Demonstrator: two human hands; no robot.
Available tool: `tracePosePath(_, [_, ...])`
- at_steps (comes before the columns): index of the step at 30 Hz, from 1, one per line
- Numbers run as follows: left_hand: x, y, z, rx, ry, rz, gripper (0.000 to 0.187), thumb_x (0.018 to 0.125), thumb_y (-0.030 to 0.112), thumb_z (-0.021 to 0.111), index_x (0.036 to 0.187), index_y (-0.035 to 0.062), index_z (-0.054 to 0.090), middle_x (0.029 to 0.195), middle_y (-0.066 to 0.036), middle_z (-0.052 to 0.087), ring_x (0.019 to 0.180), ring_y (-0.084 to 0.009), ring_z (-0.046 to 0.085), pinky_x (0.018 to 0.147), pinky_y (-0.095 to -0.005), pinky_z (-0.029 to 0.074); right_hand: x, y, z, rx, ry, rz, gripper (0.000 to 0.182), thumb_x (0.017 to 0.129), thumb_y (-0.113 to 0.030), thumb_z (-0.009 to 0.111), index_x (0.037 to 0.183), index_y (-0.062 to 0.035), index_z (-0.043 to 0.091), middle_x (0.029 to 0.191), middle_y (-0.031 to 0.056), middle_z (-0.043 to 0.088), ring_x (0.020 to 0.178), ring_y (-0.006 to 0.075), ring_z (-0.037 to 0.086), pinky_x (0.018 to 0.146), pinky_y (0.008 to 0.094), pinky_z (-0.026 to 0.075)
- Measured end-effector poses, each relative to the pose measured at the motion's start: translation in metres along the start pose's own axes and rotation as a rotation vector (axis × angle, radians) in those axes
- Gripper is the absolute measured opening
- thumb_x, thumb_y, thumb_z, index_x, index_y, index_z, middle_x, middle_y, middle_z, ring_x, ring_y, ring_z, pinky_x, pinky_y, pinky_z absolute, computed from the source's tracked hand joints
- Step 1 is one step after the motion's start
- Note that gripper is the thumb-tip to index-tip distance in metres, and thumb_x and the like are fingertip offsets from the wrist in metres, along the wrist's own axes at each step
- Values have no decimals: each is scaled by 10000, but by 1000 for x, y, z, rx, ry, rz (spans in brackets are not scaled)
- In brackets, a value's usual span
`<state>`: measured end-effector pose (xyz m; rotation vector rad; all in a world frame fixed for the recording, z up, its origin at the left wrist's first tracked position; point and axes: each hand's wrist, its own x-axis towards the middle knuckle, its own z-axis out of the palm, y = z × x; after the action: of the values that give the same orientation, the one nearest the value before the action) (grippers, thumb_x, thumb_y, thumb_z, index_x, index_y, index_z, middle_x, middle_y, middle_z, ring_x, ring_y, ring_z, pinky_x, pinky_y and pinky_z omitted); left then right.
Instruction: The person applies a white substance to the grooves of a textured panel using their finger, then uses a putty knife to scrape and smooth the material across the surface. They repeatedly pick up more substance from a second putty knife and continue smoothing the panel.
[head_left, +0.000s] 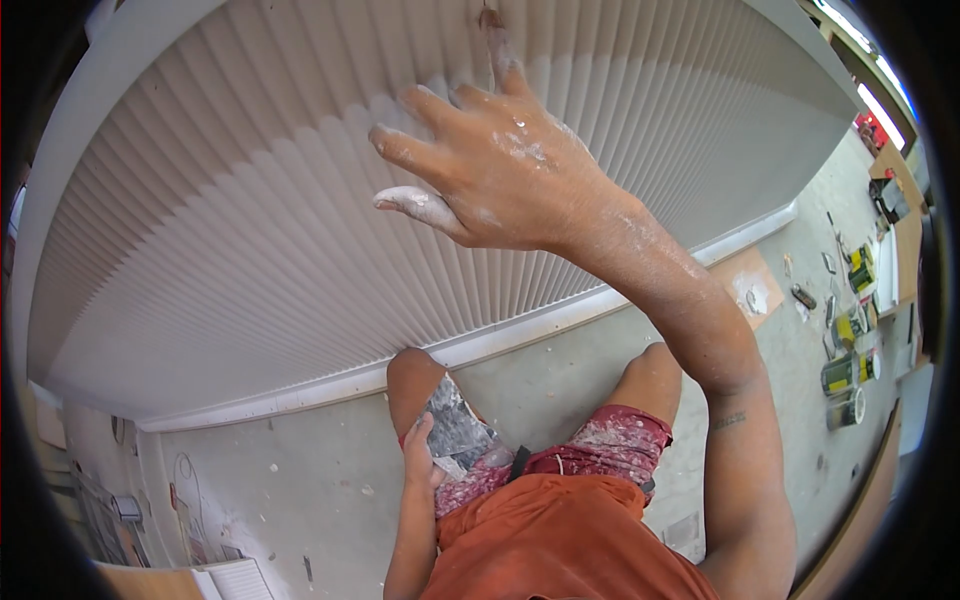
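The left hand (421,450) has its grip clamped on a grey sheet (457,430) over 1 thigh (414,376); the right hand (490,155), fingers apart, reaches 1 finger to the ribbed panel (330,220). Farther right, cans (840,375) sit on the floor (340,500).

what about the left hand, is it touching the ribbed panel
No, the left hand holds a grey flat piece at the thigh, away from the ribbed panel.

Ribbed panel (300,210) blocks front; left floor (325,475) apparently passable.
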<state>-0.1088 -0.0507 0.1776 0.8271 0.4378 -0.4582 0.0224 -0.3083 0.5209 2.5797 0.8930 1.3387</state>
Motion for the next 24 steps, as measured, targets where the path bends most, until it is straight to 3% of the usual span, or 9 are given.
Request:
tracePosePath(5, [1, -1, 0, -7, -6, -12, 352, 981, 212, 584, 1231, -36, 583, 1154, -141, 672, 1019, -280, 676, 915, -414, 541, -5, 1, 1, 30, -27, 5, 425, 969, -516, 518, 1004, -124, 679, 935, 96, 659, 774, 252, 701, 931, 568, 483])
tracePosePath(7, [1, -1, 4, -4, 14, 15, 309, 969, 240, 598, 1160, -3, 615, 1067, -133, 698, 932, -277, 701, 856, -419, 565, -8, -1, -6, 108, -139, 64, 443, 978, -509, 507, 984, -102, 680, 872, 104, 658, 713, 261, 697, 1061, 629, 379])
tracePosePath(8, [0, 0, 5, -2, 11, 17, 309, 969, 240, 598, 1160, -3, 615, 1067, -133, 698, 932, -277, 701, 856, -419, 565, -10, -1, -10, 106, -136, 64, 443, 978, -509, 507, 984, -102, 680, 872, 104, 658, 713, 261, 697, 1061, 629, 379])
tracePosePath(10, [-2, 2, 7, -12, -6, 7, 306, 968, 239, 598, 1157, -1, 619, 1073, -133, 698, 928, -274, 702, 854, -421, 566, -13, -1, -16, 133, -182, 70, 458, 971, -535, 503, 1051, -123, 688, 755, 87, 636, 662, 247, 674, 1179, 651, 142])
tracePosePath(11, [-2, 2, 8, -14, -9, 10, 306, 968, 239, 598, 1157, -1, 619, 1073, -133, 698, 928, -274, 702, 854, -421, 566, -12, -1, -19, 130, -180, 67, 458, 971, -535, 503, 1051, -123, 688, 755, 87, 636, 662, 247, 674, 1179, 651, 142])
tracePosePath(13, [-3, 2, 9, -11, 10, 4, 300, 968, 238, 599, 1151, 1, 623, 1071, -130, 699, 934, -271, 701, 859, -419, 563, -11, -3, -26, 93, -35, 44, 485, 996, -493, 480, 865, -76, 690, 573, 81, 579, 563, 263, 659, 1105, 660, 302])
tracePosePath(22, [5, -3, -6, -32, -18, -1, 337, 972, 212, 592, 1219, -17, 595, 1160, -127, 673, 1021, -274, 674, 920, -415, 534, 2, 1, -14, 14, -126, 46, 580, 1003, -555, 408, 882, -60, 685, 487, 64, 549, 503, 237, 646, 1040, 657, 381])
tracePosePath(23, [3, -2, -5, -33, -19, -2, 337, 972, 212, 592, 1219, -17, 595, 1160, -127, 673, 1021, -274, 674, 920, -415, 534, 3, 1, -14, 14, -127, 46, 580, 1003, -555, 408, 882, -60, 685, 487, 64, 549, 503, 237, 646, 1040, 657, 381])
tracePosePath(24, [2, -1, -3, -29, -18, -3, 339, 972, 212, 591, 1221, -18, 593, 1161, -127, 672, 1023, -273, 674, 920, -414, 534, 3, 0, -14, 40, -180, 64, 564, 1002, -561, 405, 931, -74, 680, 521, 65, 563, 533, 256, 658, 1103, 668, 201])
